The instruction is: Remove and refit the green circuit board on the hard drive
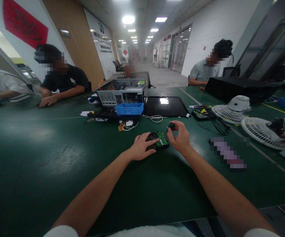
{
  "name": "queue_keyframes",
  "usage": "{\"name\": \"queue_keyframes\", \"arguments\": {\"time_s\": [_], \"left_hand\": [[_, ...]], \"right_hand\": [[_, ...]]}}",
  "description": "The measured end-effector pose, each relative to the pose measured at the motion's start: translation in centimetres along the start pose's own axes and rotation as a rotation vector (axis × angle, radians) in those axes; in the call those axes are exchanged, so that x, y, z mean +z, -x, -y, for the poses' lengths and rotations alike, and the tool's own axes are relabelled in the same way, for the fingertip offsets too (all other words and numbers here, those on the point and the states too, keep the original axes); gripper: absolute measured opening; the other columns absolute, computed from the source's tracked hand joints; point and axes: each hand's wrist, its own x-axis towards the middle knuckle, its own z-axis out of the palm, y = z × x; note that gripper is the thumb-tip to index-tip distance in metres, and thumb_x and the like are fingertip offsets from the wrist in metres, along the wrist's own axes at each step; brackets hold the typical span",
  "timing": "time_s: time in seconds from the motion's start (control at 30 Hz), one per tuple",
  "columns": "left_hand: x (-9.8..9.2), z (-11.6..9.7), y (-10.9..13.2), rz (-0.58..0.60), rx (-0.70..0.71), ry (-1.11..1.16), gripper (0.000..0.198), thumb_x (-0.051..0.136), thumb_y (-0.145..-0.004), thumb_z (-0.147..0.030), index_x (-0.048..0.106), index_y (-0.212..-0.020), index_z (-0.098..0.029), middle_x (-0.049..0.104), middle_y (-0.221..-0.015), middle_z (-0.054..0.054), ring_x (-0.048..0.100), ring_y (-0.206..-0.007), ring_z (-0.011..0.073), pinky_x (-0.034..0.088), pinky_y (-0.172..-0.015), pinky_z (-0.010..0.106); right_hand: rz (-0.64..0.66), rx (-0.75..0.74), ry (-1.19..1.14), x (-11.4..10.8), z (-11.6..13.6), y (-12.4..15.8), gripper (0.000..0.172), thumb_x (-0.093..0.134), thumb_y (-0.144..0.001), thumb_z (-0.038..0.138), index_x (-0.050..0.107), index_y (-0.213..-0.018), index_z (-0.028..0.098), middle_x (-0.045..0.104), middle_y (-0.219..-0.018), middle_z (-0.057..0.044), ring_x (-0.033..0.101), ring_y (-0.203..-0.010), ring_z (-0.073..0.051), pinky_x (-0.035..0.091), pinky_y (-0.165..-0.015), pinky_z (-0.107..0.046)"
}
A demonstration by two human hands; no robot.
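A hard drive [162, 140] with a green circuit board facing up lies on the table in front of me. My left hand [142, 146] holds it from the left, the thumb along its near edge and one finger stretched over the board. Just to the right of the drive, my right hand [179, 136] is raised a little above the table. Its thumb and fingers pinch a small dark piece [171, 126], whose kind I cannot make out.
Beyond the drive stand a blue bin [129, 109], an opened computer case [121, 95] and a dark flat panel [166, 106]. White fan parts [263, 133], a black cable [222, 126] and a blurred flat object [227, 153] lie to the right. Other people sit across the green table [58, 171].
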Motion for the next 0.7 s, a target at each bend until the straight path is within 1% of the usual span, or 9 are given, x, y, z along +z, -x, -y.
{"name": "queue_keyframes", "arguments": {"time_s": [0.07, 0.2, 0.3, 0.37, 0.43, 0.6, 0.7], "left_hand": [[0.03, 0.04, 0.03, -0.005, 0.001, 0.002, 0.062, 0.053, -0.095, -0.058, 0.037, -0.153, -0.045, 0.018, -0.167, 0.006, 0.021, -0.151, 0.0383, 0.021, -0.117, 0.06], [0.2, 0.19, 0.01, -0.009, 0.002, -0.004, 0.062, 0.054, -0.095, -0.058, 0.037, -0.153, -0.045, 0.018, -0.166, 0.006, 0.021, -0.151, 0.0381, 0.021, -0.117, 0.06], [0.29, 0.28, -0.05, -0.008, 0.006, -0.005, 0.062, 0.054, -0.095, -0.058, 0.038, -0.153, -0.045, 0.018, -0.167, 0.006, 0.02, -0.151, 0.0383, 0.021, -0.117, 0.061], [0.31, 0.32, -0.07, -0.007, 0.008, -0.002, 0.062, 0.054, -0.095, -0.059, 0.038, -0.153, -0.045, 0.018, -0.167, 0.006, 0.02, -0.15, 0.0386, 0.021, -0.117, 0.061], [0.32, 0.33, -0.07, -0.009, 0.007, -0.002, 0.062, 0.053, -0.095, -0.059, 0.038, -0.153, -0.045, 0.018, -0.167, 0.006, 0.021, -0.15, 0.0386, 0.021, -0.117, 0.061], [0.33, 0.27, -0.03, -0.011, -0.003, -0.009, 0.061, 0.053, -0.095, -0.059, 0.037, -0.153, -0.045, 0.018, -0.166, 0.007, 0.02, -0.151, 0.0383, 0.021, -0.116, 0.061], [0.28, 0.22, 0.01, -0.009, -0.001, -0.003, 0.062, 0.053, -0.095, -0.059, 0.037, -0.153, -0.046, 0.018, -0.167, 0.006, 0.02, -0.151, 0.0382, 0.021, -0.117, 0.061]], "right_hand": [[-0.018, 0.001, 0.026, 0.03, -0.04, 0.04, 0.036, 0.066, -0.09, 0.028, 0.052, -0.123, 0.024, 0.062, -0.105, -0.006, 0.066, -0.078, -0.02, 0.061, -0.076, -0.041], [-0.01, -0.043, 0.022, -0.06, -0.06, -0.09, 0.037, 0.067, -0.09, 0.028, 0.053, -0.123, 0.024, 0.058, -0.105, -0.007, 0.064, -0.078, -0.019, 0.061, -0.074, -0.04], [0.001, -0.043, -0.019, -0.06, -0.1, -0.19, 0.038, 0.064, -0.091, 0.025, 0.051, -0.126, 0.023, 0.058, -0.114, -0.01, 0.065, -0.088, -0.021, 0.062, -0.075, -0.04], [-0.019, -0.043, -0.044, 0.05, -0.17, -0.21, 0.038, 0.063, -0.091, 0.024, 0.05, -0.126, 0.023, 0.059, -0.122, -0.012, 0.067, -0.095, -0.023, 0.063, -0.074, -0.039], [-0.044, -0.044, -0.054, 0.22, -0.25, -0.19, 0.038, 0.065, -0.09, 0.024, 0.049, -0.124, 0.023, 0.06, -0.125, -0.013, 0.068, -0.097, -0.023, 0.064, -0.074, -0.039], [-0.073, -0.036, -0.001, 0.34, -0.33, -0.08, 0.036, 0.068, -0.09, 0.027, 0.052, -0.121, 0.024, 0.062, -0.117, -0.01, 0.068, -0.086, -0.021, 0.064, -0.071, -0.039], [-0.052, -0.063, 0.008, 0.1, -0.27, -0.08, 0.036, 0.067, -0.09, 0.027, 0.053, -0.123, 0.024, 0.06, -0.115, -0.01, 0.067, -0.087, -0.021, 0.064, -0.071, -0.039]]}}
